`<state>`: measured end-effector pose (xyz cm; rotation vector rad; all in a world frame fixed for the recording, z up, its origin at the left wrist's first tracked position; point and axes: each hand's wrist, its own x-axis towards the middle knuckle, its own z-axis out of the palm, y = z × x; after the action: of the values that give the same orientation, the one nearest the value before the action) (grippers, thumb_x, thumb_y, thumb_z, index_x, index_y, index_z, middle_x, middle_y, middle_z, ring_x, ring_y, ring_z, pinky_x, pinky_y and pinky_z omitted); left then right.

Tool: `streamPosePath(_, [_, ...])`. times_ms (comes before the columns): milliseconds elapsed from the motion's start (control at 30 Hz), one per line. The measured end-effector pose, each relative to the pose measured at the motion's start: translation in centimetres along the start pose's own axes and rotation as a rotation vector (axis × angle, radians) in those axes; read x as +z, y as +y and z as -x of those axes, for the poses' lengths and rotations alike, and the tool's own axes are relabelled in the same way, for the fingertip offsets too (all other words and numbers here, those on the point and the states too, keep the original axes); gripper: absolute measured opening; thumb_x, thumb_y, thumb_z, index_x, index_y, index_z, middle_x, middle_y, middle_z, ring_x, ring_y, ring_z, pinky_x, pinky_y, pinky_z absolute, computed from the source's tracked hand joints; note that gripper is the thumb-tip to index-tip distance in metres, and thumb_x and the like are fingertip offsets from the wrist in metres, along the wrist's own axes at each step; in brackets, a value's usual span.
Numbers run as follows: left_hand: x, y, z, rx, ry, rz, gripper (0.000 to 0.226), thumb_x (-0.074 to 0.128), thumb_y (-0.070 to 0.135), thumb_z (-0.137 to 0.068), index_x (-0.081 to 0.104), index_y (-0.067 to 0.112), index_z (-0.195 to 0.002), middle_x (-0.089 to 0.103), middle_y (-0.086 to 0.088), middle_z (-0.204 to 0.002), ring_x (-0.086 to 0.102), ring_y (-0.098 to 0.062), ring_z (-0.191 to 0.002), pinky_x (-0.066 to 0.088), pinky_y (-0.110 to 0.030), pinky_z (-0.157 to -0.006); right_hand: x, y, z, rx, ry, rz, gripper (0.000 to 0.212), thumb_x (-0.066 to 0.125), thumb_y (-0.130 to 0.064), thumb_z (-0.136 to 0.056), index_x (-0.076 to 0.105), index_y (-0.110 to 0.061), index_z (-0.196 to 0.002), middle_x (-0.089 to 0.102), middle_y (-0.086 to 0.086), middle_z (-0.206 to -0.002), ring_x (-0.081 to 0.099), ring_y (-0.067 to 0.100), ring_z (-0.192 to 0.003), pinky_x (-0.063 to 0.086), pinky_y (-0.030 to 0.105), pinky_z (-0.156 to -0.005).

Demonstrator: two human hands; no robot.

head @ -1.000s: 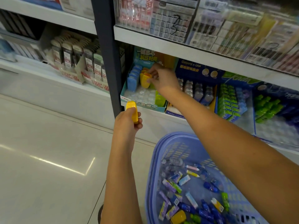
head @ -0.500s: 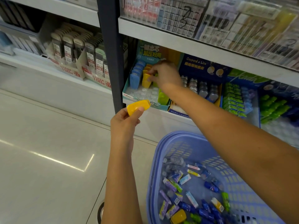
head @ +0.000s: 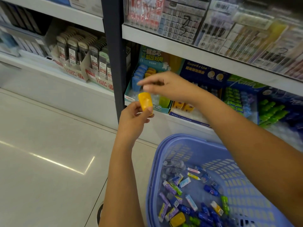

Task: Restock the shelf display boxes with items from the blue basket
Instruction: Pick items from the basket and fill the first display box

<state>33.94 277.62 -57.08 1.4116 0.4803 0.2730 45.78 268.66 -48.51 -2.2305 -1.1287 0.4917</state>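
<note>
Restock part done: centre-frame display box (head: 131, 97) half-filled, blue basket (head: 180, 138) well stocked; left hand (head: 132, 117) pinched yellow case (head: 144, 101), right hand (head: 170, 87) loose-fingered, empty.

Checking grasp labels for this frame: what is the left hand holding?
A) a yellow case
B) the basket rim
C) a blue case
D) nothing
A: the left hand pinches the yellow case in front of the shelf, while the right hand reaches toward it with fingers extended and nothing in them.
</note>
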Motion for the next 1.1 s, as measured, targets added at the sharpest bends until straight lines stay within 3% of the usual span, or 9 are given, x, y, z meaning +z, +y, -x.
streamPosePath(100, [0.1,0.6,-0.2,0.088,-0.005,-0.09,0.019,0.066,0.021,-0.088,0.066,0.019,-0.107,0.072,0.002,-0.092,0.069,-0.009,-0.081,0.051,-0.014,-0.063,-0.5,-0.2,1.3,0.019,-0.05,-0.083,0.023,0.066,-0.016,-0.087,0.069,-0.023,-0.108,0.068,-0.011,-0.096,0.062,-0.003,-0.076,0.052,0.012,-0.07])
streamPosePath(200, [0.4,0.9,-0.7,0.138,0.033,-0.1,0.023,0.065,0.022,-0.088,0.065,0.021,-0.111,0.071,0.003,-0.093,0.068,-0.01,-0.083,0.053,-0.014,-0.067,-0.8,0.3,1.0,0.072,-0.006,-0.1,0.023,0.071,-0.016,-0.083,0.065,-0.02,-0.104,0.069,-0.001,-0.097,0.066,0.007,-0.085,0.057,0.023,-0.08])
streamPosePath(300, [0.6,1.0,-1.4,0.213,0.103,-0.246,0.026,0.061,0.024,-0.091,0.064,0.02,-0.117,0.069,0.005,-0.1,0.065,-0.01,-0.091,0.055,-0.028,-0.084,-0.7,0.8,0.2,0.096,0.062,-0.128,0.02,0.073,-0.016,-0.081,0.062,-0.023,-0.096,0.066,-0.002,-0.095,0.066,0.009,-0.083,0.056,0.025,-0.078])
streamPosePath(433, [0.8,0.5,-2.1,0.28,0.19,-0.524,0.041,0.055,0.023,-0.095,0.051,0.014,-0.134,0.056,-0.002,-0.132,0.05,-0.015,-0.123,0.035,-0.021,-0.098,0.2,1.8,-1.9,0.178,0.366,-0.019,0.025,0.067,-0.014,-0.082,0.057,-0.02,-0.103,0.059,-0.002,-0.089,0.063,0.019,-0.081,0.052,0.033,-0.071])
streamPosePath(567, [1.2,-0.9,-2.0,0.236,0.12,-0.8,0.045,0.053,0.018,-0.095,0.046,0.008,-0.138,0.041,-0.007,-0.147,0.028,-0.019,-0.14,0.022,-0.025,-0.111,2.5,2.4,-3.5,0.143,0.398,0.143,0.028,0.059,-0.007,-0.086,0.053,-0.016,-0.112,0.062,0.009,-0.093,0.06,0.025,-0.084,0.052,0.037,-0.076])
streamPosePath(700, [1.0,-1.2,-2.0,0.241,0.119,-0.802,0.047,0.053,0.017,-0.095,0.045,0.009,-0.14,0.039,-0.005,-0.149,0.024,-0.019,-0.142,0.02,-0.027,-0.115,4.1,3.5,-3.9,0.158,0.437,0.34,0.019,0.058,-0.009,-0.084,0.055,-0.01,-0.103,0.064,0.013,-0.096,0.054,0.03,-0.097,0.045,0.039,-0.083])
streamPosePath(1000, [0.8,-1.4,-2.0,0.243,0.111,-0.79,0.047,0.052,0.019,-0.095,0.044,0.011,-0.141,0.039,-0.003,-0.149,0.021,-0.017,-0.143,0.018,-0.024,-0.113,4.8,4.5,-3.6,0.179,0.51,0.339,0.017,0.059,-0.011,-0.086,0.054,-0.011,-0.103,0.065,0.01,-0.1,0.054,0.03,-0.098,0.032,0.033,-0.079])
streamPosePath(1100, [0.5,-1.5,-2.2,0.265,0.101,-0.784,0.046,0.053,0.019,-0.095,0.045,0.011,-0.14,0.041,-0.003,-0.148,0.023,-0.017,-0.143,0.019,-0.025,-0.113,4.8,4.3,-3.8,0.167,0.511,0.46,0.022,0.057,-0.011,-0.085,0.054,-0.011,-0.107,0.066,0.011,-0.098,0.055,0.033,-0.099,0.029,0.035,-0.084])
